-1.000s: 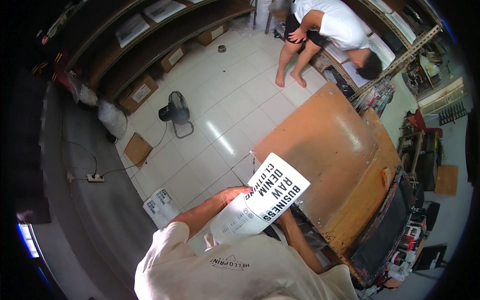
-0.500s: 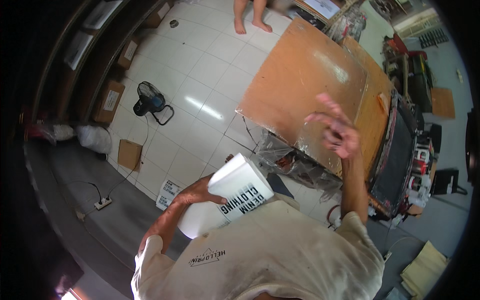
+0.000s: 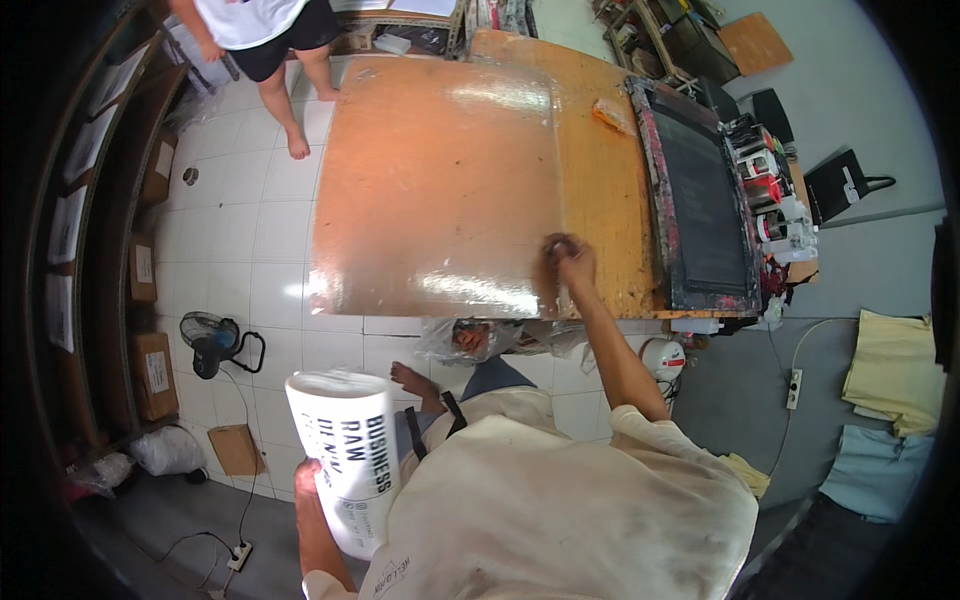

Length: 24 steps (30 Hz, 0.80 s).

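Observation:
A white roll of sheet material with black printing (image 3: 350, 480) stands nearly upright against my left side. My left hand (image 3: 309, 478) is wrapped round its outer side, its fingers partly hidden by the roll. My right hand (image 3: 572, 262) is over the wooden work table (image 3: 600, 210), by the right edge of a glossy, clear-covered sheet area (image 3: 440, 180). Its fingers are curled together, and anything small between them is hidden.
A framed screen (image 3: 705, 200) lies at the table's right end, beside several bottles and cans (image 3: 768, 200). Another person (image 3: 285, 60) stands at the far left. A black fan (image 3: 212, 343) and a cardboard box (image 3: 236, 450) are on the tiled floor, near shelves (image 3: 110, 210).
My view has turned right toward the table. My right hand has dropped from a raised, spread pose to the table with fingers curled. The roll has tipped more upright in my left hand.

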{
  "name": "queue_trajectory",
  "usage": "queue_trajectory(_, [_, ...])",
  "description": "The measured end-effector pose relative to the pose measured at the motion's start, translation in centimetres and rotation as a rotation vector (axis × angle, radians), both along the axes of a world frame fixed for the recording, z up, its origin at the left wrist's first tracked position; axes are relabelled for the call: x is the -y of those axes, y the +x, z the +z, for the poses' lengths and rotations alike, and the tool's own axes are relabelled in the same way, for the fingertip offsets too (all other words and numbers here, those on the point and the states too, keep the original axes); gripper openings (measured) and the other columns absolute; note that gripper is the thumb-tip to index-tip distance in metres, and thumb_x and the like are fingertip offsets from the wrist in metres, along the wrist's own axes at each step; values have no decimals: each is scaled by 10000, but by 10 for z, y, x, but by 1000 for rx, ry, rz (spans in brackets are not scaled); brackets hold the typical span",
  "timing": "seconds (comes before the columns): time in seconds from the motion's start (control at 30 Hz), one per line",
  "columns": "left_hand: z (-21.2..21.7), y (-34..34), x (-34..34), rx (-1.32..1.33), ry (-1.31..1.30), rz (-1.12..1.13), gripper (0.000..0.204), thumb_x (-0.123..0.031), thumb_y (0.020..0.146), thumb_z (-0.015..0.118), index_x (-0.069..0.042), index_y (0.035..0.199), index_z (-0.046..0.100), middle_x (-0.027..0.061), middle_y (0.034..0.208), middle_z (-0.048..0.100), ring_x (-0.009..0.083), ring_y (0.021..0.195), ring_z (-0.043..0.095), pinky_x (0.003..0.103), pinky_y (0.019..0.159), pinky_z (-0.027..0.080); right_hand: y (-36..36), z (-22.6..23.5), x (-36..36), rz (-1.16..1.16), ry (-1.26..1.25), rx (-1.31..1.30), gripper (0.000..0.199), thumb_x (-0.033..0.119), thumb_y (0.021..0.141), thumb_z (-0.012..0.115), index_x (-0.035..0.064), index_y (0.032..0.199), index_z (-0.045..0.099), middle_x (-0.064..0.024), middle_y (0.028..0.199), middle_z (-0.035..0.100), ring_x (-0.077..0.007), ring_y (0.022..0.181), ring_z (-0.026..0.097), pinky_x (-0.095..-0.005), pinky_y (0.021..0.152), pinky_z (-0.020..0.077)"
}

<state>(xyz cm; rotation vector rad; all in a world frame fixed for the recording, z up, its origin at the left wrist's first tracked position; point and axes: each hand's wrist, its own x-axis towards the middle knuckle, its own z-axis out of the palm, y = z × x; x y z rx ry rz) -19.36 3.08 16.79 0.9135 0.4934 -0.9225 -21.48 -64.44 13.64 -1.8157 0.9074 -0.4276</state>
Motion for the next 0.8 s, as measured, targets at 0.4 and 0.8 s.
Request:
queue_trajectory(0.4, [26,-73,80,-37,-53,394,603,-205,719,749,89,1224,597,229,1174,675,359,1008,687,439,909,561,36,10,162,-75,-935,-174,95,58,839,659,46,931,678,-154,916,585,-343,881,592,-421,791,477])
queue_trajectory(0.8, [34,-70,189,-153,-250,90,705,-233,709,788,90,1291,557,236,1213,662,368,1040,684,447,954,543,-38,52,-129,923,424,-307,240,27,907,619,20,1143,661,-97,1021,697,-143,945,650,-331,773,533])
